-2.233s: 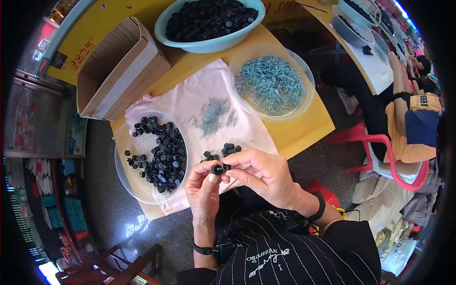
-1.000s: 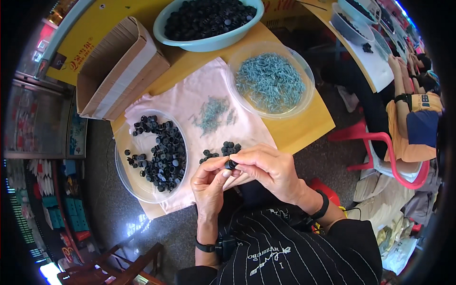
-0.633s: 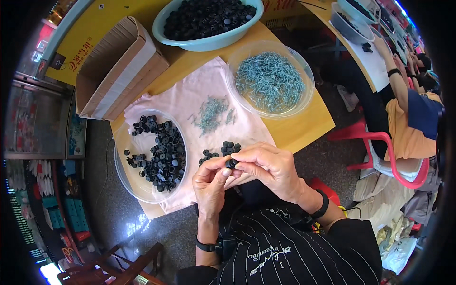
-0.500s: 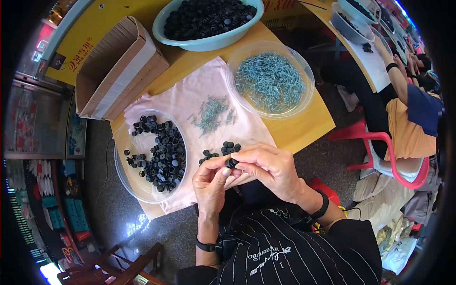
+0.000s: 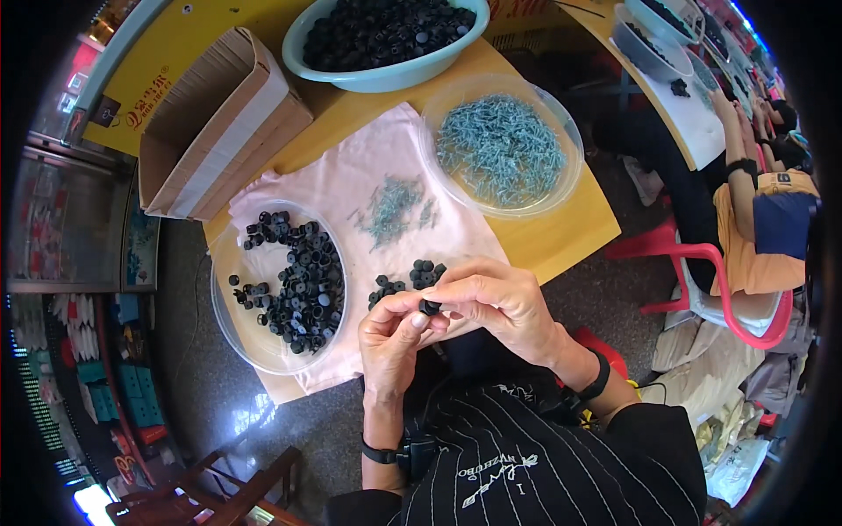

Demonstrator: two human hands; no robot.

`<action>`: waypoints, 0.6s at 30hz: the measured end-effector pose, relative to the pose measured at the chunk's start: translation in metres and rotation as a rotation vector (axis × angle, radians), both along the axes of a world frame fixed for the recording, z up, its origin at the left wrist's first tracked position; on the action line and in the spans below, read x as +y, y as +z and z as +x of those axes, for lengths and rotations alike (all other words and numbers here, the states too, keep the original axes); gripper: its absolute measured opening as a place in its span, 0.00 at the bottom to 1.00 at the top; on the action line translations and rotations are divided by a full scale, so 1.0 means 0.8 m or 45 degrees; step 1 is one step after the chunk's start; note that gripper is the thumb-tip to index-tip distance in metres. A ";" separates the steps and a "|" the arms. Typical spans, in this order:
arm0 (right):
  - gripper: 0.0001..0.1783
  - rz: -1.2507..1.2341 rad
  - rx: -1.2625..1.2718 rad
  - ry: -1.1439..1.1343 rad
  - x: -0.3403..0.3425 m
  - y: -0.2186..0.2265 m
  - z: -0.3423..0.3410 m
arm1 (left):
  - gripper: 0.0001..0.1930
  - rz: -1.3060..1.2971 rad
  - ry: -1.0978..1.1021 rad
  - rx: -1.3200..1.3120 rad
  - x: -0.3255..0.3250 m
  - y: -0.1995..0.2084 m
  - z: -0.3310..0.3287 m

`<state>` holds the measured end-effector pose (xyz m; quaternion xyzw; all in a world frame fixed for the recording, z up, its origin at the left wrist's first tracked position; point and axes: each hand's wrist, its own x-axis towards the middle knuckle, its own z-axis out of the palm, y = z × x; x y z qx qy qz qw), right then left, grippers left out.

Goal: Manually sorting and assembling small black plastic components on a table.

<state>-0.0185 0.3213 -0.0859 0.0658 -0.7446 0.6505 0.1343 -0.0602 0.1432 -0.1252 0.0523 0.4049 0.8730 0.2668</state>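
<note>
Between the fingertips of both hands is a small round black plastic cap (image 5: 429, 307). My left hand (image 5: 390, 344) pinches it from the left, thumb and fingers closed. From the right, my right hand (image 5: 500, 309) grips the same piece with thumb and forefinger. Just beyond the hands, a small cluster of black caps (image 5: 424, 272) lies on the pink cloth (image 5: 351, 188). A loose pile of silvery screws (image 5: 391, 210) is farther off on that cloth. To the left, a clear round tray (image 5: 230, 326) holds many black caps.
A clear round tub (image 5: 572, 145) of screws stands right of the cloth. At the back are a pale blue basin (image 5: 373, 81) heaped with black parts and an open cardboard box (image 5: 224, 131). Another person (image 5: 763, 228) sits at right by a red chair (image 5: 728, 294).
My right hand has shifted slightly around the cap, which stays between both hands. At the right, the other person's arms have moved.
</note>
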 end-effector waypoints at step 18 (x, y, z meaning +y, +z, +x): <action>0.23 0.511 0.378 -0.173 -0.001 -0.010 -0.005 | 0.06 0.074 -0.054 -0.280 0.008 0.016 0.005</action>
